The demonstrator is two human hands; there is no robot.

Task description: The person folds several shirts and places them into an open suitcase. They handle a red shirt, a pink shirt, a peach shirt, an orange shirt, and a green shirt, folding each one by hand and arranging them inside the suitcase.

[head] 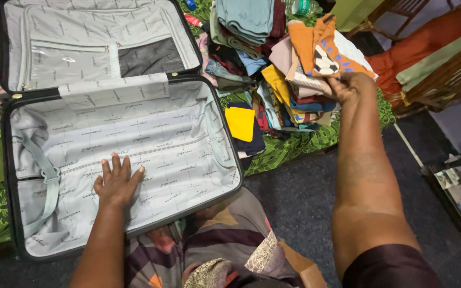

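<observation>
suitcase [134, 144], open, grey lining: my left hand [117, 184] lies flat inside, fingers spread, holding nothing. right hand [348, 88] pinches the orange garment [316, 45] atop the folded clothes pile [273, 69]. i judge it light, limp; take a folded edge.

L hand [117, 184] flat, palm down, fingers spread, arm straight fwd. R arm stretched far fwd, R hand [348, 88] closed in a pinch grip.

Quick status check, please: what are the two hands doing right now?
Left hand flat, open, on grey lining of open suitcase. Right hand gripping orange folded garment atop pile of folded clothes. Nothing between them.
</observation>
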